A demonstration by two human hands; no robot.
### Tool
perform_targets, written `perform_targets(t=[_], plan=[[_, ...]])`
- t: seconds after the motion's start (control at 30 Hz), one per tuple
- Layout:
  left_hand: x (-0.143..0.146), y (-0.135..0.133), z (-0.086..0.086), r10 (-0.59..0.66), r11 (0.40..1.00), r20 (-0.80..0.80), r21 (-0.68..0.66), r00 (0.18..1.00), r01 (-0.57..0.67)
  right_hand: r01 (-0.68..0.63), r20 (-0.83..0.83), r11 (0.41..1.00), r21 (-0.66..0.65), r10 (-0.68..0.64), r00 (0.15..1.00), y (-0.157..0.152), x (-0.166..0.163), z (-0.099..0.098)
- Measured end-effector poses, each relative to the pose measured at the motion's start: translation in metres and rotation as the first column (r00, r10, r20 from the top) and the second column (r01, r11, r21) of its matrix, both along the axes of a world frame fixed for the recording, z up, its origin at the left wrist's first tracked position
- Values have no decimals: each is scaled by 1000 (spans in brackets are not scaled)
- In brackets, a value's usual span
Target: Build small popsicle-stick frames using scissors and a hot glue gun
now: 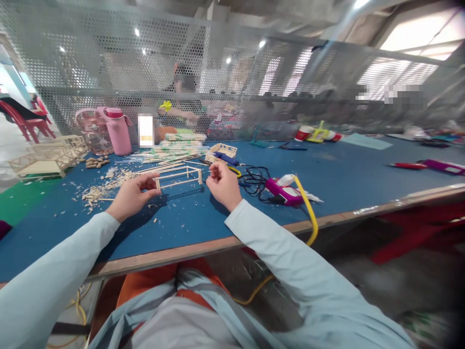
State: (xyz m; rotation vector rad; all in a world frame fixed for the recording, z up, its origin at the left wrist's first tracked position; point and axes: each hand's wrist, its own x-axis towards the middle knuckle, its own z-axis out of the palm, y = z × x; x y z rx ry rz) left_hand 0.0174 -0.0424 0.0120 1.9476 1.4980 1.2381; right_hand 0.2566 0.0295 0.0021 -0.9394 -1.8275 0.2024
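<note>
My left hand [131, 195] pinches the left end of a small box-shaped frame [200, 176] made of thin wooden sticks. The frame is held just above the blue tabletop, its long side running left to right. Close to its right end is my right hand [225, 186], with fingers curled in and thumb against them. Whatever those fingers hold, if anything, is too small to make out. Behind the right hand lies a blue tool that looks like a glue gun [225, 158], beside another small stick structure [214, 151].
Wood scraps [95, 193] litter the table [181, 228] on the left. Bundled sticks [181, 145], a pink bottle [119, 133] and stick models [39, 167] stand behind. Right of my hands are black cables [254, 177] and a purple power strip [285, 194]. A mesh screen [145, 63] borders the back.
</note>
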Motion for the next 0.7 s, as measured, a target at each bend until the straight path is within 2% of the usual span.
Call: perform_targets(t=[0.03,0.1,0.2,0.33,0.43,0.7], plan=[[0,1,0,-16,1000,30,-8,999,16,-19,54,992,121,12,998,-7,-3,1],[2,1,1,-38,999,92,-22,995,41,-151,248,940,305,75,966,-20,-14,4],[4,0,3,-52,998,163,-28,985,57,-263,484,873,411,36,874,-31,-34,7],[5,-1,4,-49,998,173,-28,984,55,-243,595,880,409,-55,802,-30,-54,9],[4,0,3,-60,998,158,-17,986,63,-208,607,894,397,-85,790,-27,-59,8],[2,2,-3,-76,997,119,11,990,76,-201,648,925,323,-61,759,-27,-61,7]])
